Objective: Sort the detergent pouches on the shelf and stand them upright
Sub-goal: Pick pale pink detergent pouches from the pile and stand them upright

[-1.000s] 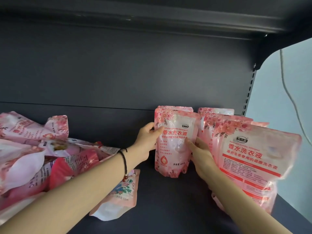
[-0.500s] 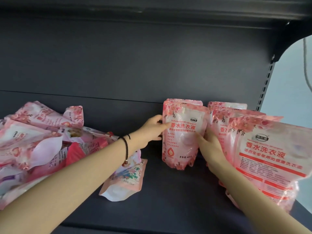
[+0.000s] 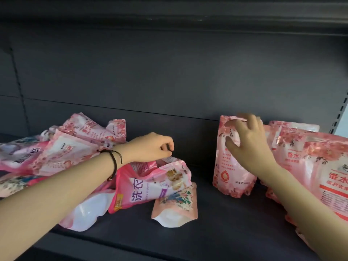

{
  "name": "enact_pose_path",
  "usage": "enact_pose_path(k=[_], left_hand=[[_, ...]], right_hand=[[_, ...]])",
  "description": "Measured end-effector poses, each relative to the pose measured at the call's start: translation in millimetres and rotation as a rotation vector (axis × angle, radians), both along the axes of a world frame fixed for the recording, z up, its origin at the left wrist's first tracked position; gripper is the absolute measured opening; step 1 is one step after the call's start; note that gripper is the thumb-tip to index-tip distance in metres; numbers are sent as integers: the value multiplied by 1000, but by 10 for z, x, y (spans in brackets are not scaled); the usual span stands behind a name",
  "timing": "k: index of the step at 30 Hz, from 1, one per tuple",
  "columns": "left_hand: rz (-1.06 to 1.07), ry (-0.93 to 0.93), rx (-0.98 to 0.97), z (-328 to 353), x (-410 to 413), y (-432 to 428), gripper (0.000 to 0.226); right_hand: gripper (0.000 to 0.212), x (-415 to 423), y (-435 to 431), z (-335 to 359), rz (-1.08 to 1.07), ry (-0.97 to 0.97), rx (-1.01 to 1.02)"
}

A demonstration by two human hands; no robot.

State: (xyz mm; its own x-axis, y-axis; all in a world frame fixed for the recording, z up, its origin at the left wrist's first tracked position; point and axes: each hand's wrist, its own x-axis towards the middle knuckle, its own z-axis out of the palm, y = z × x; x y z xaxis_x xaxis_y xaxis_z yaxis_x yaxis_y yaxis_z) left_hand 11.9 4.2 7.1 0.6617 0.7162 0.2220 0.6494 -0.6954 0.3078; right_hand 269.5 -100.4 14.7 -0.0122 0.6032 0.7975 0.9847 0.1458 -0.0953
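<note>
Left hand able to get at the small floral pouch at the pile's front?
Likely yes: floral pouch lies mostly uncovered; left hand hovers over the pile just behind it.

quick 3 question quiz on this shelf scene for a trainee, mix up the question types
1. True or false: the pouch that the right hand touches stands upright on the shelf.
2. Where does the heap of lying pouches sit? A) on the left part of the shelf B) at the right end of the shelf C) on the floor
3. Fill in: the left hand is over the heap, and its wrist wears a black ___.
Key: 1 true; 2 A; 3 bracelet.
</note>
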Motion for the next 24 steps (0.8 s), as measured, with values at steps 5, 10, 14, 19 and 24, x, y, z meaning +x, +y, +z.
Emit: enact_pose_path(k=[5,10,14,19,24], left_hand=[[-26,293,290,-17,-425,-44,19],[-80,349,419,-70,-729,-85,30],[-70,280,318,-19,-995,-63,42],[-38,212,172,-16,-1196,10,49],[-7,-96,-67,-34,-1243,93,60]], right_hand=[[30,-543,97,-36,311,-310,-350],[31,-1111,340,-231,309,-502,-514],[24,-1444,446,-324,546,-294,-595],[14,-1687,531,-451,501,-146,-600],[15,-1654,578,-300,395,118,-483]])
